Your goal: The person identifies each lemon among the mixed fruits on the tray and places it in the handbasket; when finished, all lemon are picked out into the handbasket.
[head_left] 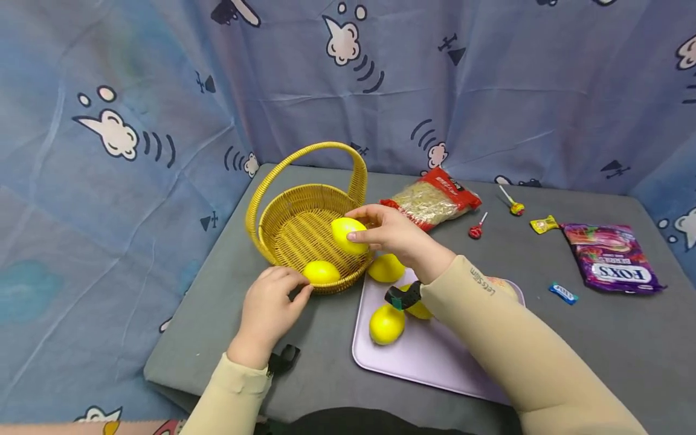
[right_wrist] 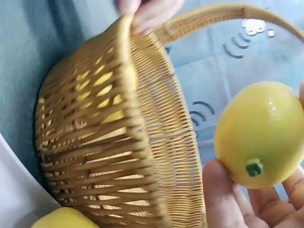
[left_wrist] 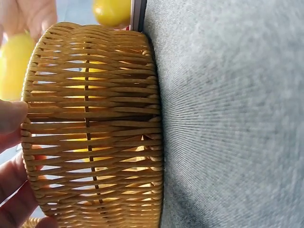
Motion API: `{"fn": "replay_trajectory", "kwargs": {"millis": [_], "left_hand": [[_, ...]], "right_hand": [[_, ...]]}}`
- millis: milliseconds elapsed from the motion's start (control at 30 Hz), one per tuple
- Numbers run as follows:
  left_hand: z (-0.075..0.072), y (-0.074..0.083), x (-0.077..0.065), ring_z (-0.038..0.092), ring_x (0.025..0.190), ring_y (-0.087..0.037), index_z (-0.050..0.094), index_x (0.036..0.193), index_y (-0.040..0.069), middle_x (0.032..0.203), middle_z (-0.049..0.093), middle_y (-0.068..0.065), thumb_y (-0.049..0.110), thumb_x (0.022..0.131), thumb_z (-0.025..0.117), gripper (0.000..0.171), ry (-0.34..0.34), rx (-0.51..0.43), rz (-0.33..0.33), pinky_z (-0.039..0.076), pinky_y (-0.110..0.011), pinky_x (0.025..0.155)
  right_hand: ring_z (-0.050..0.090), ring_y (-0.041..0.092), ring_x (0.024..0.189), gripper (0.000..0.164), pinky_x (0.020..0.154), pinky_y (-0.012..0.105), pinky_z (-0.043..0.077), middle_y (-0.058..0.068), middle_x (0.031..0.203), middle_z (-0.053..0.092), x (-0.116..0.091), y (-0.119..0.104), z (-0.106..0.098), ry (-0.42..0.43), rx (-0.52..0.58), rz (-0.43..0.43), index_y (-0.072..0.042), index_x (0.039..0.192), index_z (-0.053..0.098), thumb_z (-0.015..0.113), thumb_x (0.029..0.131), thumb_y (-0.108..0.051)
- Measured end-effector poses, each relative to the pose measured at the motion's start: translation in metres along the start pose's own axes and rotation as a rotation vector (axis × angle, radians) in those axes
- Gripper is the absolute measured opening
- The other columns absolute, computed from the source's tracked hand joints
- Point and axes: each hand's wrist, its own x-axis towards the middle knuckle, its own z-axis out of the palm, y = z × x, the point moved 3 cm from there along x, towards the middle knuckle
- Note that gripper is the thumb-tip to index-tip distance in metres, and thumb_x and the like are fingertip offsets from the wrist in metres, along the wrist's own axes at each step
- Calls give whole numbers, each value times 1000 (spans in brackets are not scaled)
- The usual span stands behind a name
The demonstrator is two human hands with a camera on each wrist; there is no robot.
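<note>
Between the thumb and fingers of my right hand (head_left: pixel 388 232) is a lemon (head_left: pixel 348 234), held over the right side of a yellow wicker basket (head_left: pixel 304 199). Its green stem end shows in the right wrist view. A second lemon (head_left: pixel 321 273) lies inside the basket, by the near rim. My left hand (head_left: pixel 274 302) pinches that near rim, thumb outside and fingers over the inner side, as the left wrist view shows. Several more lemons (head_left: pixel 386 324) are on or by the lilac tray (head_left: pixel 375 361), partly covered by my right wrist and sleeve.
Behind the tray lies a red-and-clear food packet (head_left: pixel 435 198). Farther right are two lollipops (head_left: pixel 476 229), a yellow wrapped candy (head_left: pixel 544 225), a blue wrapped candy (head_left: pixel 563 293) and a purple FOX'S bag (head_left: pixel 611 258). The basket's tall handle (head_left: pixel 304 154) arches over its far side.
</note>
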Motion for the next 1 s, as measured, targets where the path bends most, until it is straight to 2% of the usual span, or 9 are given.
{"fn": "replay_trajectory", "kwargs": {"millis": [100, 267, 333, 400, 600, 733, 867, 1000], "left_hand": [[1, 0, -1, 65, 96, -18, 78, 90, 22, 95, 72, 7, 27, 87, 81, 6, -8, 5, -5, 55, -36, 87], [1, 1, -4, 65, 96, -17, 78, 90, 23, 94, 72, 9, 26, 87, 82, 6, -17, 2, -20, 55, -36, 86], [1, 1, -4, 65, 96, -17, 78, 90, 23, 94, 72, 9, 27, 86, 82, 7, -15, -3, -18, 55, -36, 86], [1, 1, -4, 65, 97, -17, 78, 91, 23, 94, 72, 9, 27, 86, 82, 7, -10, -6, -8, 55, -36, 86], [-1, 1, -3, 65, 96, -18, 78, 91, 21, 95, 72, 7, 27, 86, 82, 8, 13, -6, 29, 55, -36, 87], [-1, 0, -3, 66, 96, -18, 78, 90, 21, 94, 72, 7, 26, 86, 82, 8, 21, 0, 36, 55, -36, 88], [-1, -1, -2, 66, 96, -19, 78, 90, 21, 93, 72, 7, 26, 85, 83, 8, 24, 4, 40, 55, -36, 88], [0, -1, 0, 66, 97, -19, 78, 90, 20, 93, 72, 7, 26, 85, 83, 8, 25, 6, 43, 55, -37, 88]], "right_hand": [[56, 23, 94, 47, 77, 33, 50, 8, 122, 62, 12, 4, 7, 22, -126, -14, -11, 130, 64, 81, 87, -19], [58, 21, 110, 47, 95, 37, 49, 0, 126, 65, 23, 7, 22, -12, -541, -108, -16, 126, 67, 83, 84, -29], [59, 20, 110, 47, 97, 38, 49, -1, 124, 67, 25, 8, 27, -36, -687, -146, -16, 126, 68, 84, 83, -30], [59, 20, 108, 46, 97, 38, 48, -1, 122, 68, 26, 10, 30, -62, -777, -169, -16, 125, 69, 83, 84, -30], [59, 18, 99, 42, 91, 36, 49, -3, 111, 69, 31, 11, 36, -127, -870, -170, -17, 121, 70, 83, 83, -32], [59, 17, 95, 37, 88, 35, 49, -5, 104, 69, 35, 10, 40, -214, -905, -160, -18, 115, 72, 84, 82, -31], [59, 16, 97, 37, 91, 35, 49, -5, 106, 70, 37, 11, 46, -303, -933, -157, -18, 115, 72, 83, 83, -32], [62, 17, 107, 38, 100, 38, 49, -3, 113, 71, 39, 12, 50, -331, -949, -149, -16, 118, 72, 82, 86, -34]]}}
